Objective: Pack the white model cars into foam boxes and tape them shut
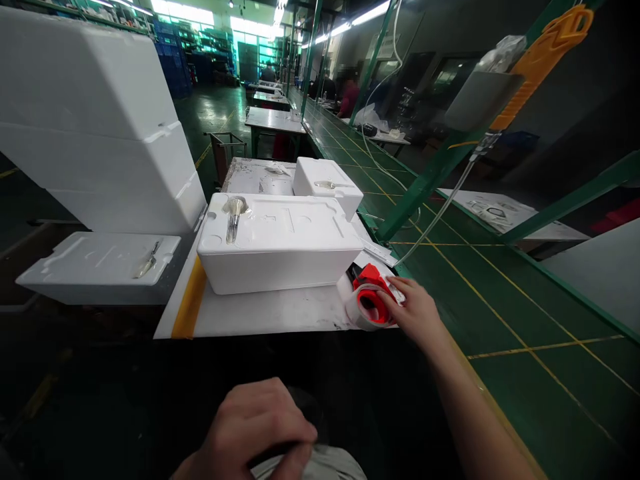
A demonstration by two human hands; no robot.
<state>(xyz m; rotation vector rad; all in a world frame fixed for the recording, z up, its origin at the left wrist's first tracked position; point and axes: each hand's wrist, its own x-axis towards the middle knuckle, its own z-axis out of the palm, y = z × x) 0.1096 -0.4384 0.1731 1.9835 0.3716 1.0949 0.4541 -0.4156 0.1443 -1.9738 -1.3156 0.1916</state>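
"Where is the tape dispenser (376,275)?"

"On the near right corner of the tabletop (270,313), just beside the right end of the long foam box (280,267). It's red, with a pale tape roll (358,312) facing the person."

"And the right hand (413,303)?"

"Reaching over from the right, fingers narrowly spread and touching the dispenser. I can't tell whether the grip is firm."

"What about the left hand (260,427)?"

"Low in front, well apart from the tabletop, above the lap. The fingers curl toward the thumb; I can't tell if anything is inside."

"Anything on that long box?"

"A clear packet (234,220), lying near the left end of its lid. A smaller foam box (327,183) stands behind, toward the right."

"And around the tabletop?"

"A tall stack of foam boxes (95,113) on the left, and a green conveyor (480,293) with yellow lines along the right."
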